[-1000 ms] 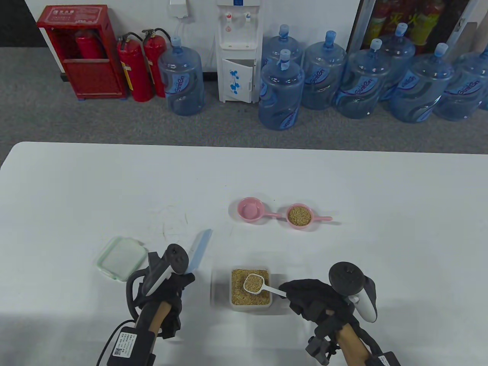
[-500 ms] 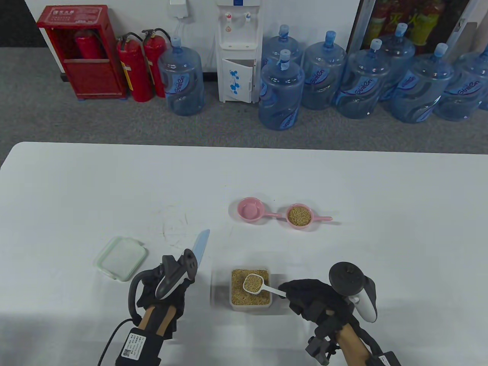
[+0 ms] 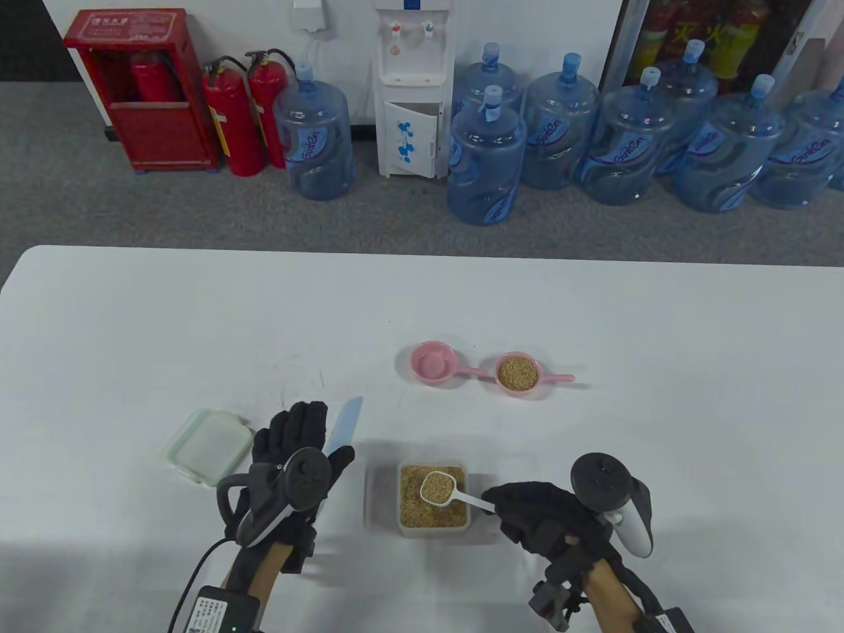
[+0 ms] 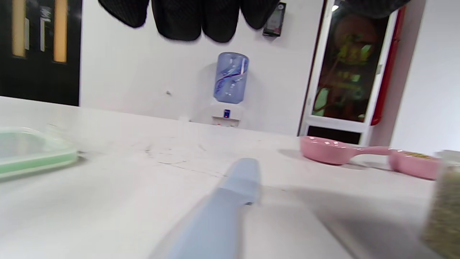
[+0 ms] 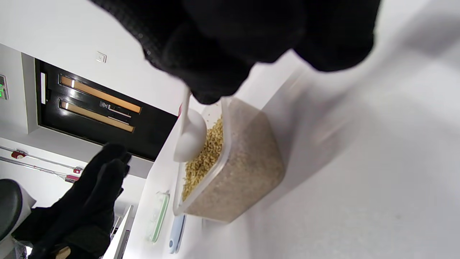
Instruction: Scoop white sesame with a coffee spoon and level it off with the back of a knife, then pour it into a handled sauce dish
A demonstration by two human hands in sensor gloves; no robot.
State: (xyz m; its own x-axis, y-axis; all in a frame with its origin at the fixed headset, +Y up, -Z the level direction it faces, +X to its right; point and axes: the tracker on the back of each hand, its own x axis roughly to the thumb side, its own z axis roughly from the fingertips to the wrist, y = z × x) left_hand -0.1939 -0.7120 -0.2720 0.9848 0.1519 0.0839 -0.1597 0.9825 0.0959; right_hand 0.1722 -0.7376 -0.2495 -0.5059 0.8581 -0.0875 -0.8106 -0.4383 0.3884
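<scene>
while the right hand pinches the handle of the white coffee spoon, the heaped bowl of that spoon hangs over the clear container of white sesame near the front edge of the white surface. the left hand is spread flat with its fingers straight, hovering over the handle end of the pale blue knife, which lies on the surface just left of the container; whether the fingers touch the knife cannot be told. a green-rimmed lid lies left of that hand. farther back stand two pink handled sauce dishes side by side: the left dish holds no sesame, the right dish is filled with it.
</scene>
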